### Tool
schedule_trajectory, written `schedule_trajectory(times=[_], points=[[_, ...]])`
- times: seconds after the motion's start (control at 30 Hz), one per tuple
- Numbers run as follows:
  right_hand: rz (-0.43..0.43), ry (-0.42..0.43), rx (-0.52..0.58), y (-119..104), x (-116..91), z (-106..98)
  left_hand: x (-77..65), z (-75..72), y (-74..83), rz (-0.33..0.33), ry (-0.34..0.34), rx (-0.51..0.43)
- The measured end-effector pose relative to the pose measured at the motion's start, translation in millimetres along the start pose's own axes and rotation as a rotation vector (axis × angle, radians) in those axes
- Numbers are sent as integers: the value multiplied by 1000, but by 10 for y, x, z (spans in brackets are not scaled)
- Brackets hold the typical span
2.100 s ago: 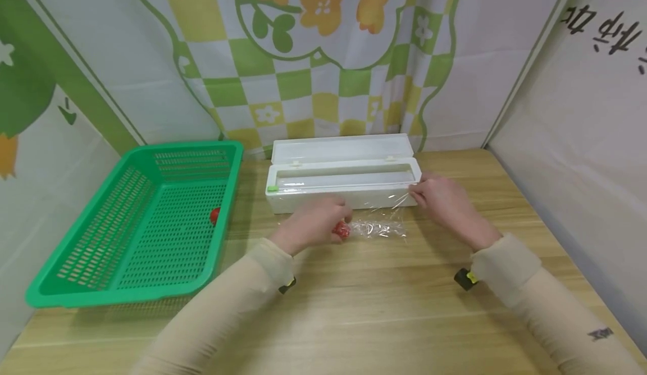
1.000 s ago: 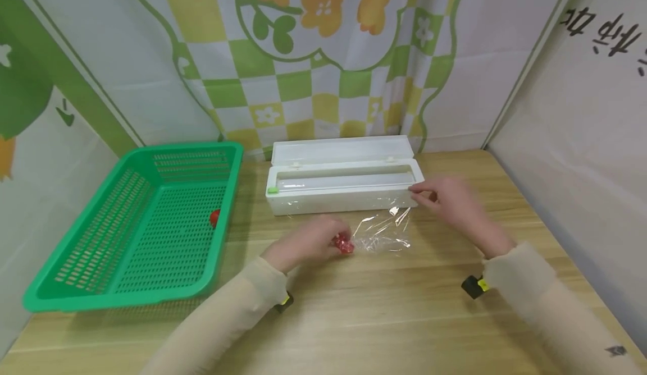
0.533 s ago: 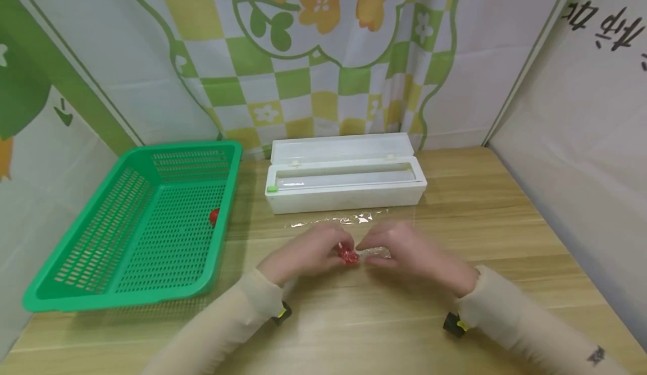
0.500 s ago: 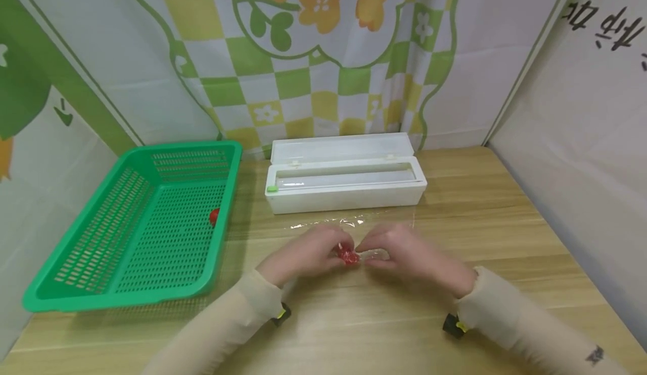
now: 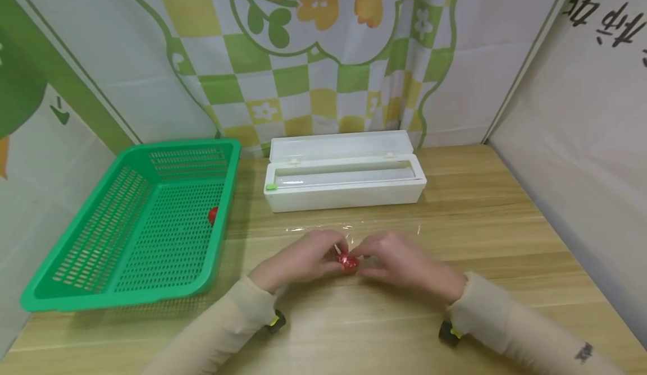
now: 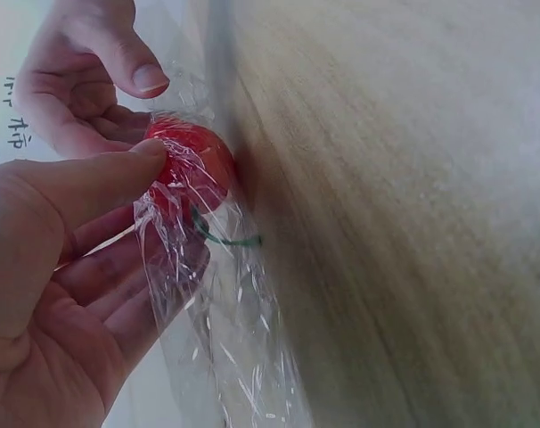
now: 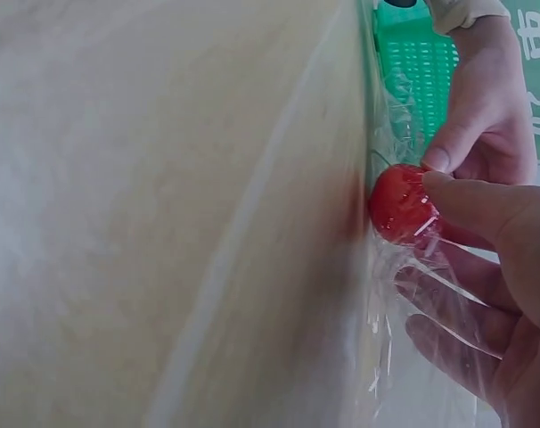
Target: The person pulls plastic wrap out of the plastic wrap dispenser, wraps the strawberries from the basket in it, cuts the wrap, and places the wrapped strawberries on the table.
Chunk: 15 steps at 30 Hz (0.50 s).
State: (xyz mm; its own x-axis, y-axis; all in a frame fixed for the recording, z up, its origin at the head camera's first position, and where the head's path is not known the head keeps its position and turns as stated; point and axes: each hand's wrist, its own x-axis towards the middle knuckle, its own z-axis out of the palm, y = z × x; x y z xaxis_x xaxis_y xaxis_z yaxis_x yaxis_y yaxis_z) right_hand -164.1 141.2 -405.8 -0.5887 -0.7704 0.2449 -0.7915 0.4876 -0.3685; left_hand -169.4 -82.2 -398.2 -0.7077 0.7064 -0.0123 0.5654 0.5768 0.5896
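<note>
A small red tomato (image 5: 349, 262) with a green stem, covered in clear cling film (image 6: 252, 357), lies low at the wooden tabletop between both hands. My left hand (image 5: 303, 257) pinches it, thumb on its top and fingers behind, as the left wrist view shows. From the other side my right hand (image 5: 404, 260) holds the film beside the tomato. Its thumb comes close to the tomato, and its other fingers (image 7: 457, 276) lie spread behind the film. Loose film reaches back over the table, its far edge short of the white cling film dispenser (image 5: 343, 198).
The dispenser stands at the back with its lid raised, a roll inside and a green slider at its left end. A green basket (image 5: 229, 195) on the left holds another red tomato (image 5: 213, 215). Fabric walls enclose the back and sides.
My right hand has left the dispenser's right front corner and come to the tomato. The film has come away from the dispenser. My left hand, with the tomato, has shifted nearer to me.
</note>
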Motion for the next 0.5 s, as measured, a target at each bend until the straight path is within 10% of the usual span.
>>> schedule_trajectory(times=[0.5], points=[[117,-28,131,-31,29,60,-64,2,30,-67,-48,-38]])
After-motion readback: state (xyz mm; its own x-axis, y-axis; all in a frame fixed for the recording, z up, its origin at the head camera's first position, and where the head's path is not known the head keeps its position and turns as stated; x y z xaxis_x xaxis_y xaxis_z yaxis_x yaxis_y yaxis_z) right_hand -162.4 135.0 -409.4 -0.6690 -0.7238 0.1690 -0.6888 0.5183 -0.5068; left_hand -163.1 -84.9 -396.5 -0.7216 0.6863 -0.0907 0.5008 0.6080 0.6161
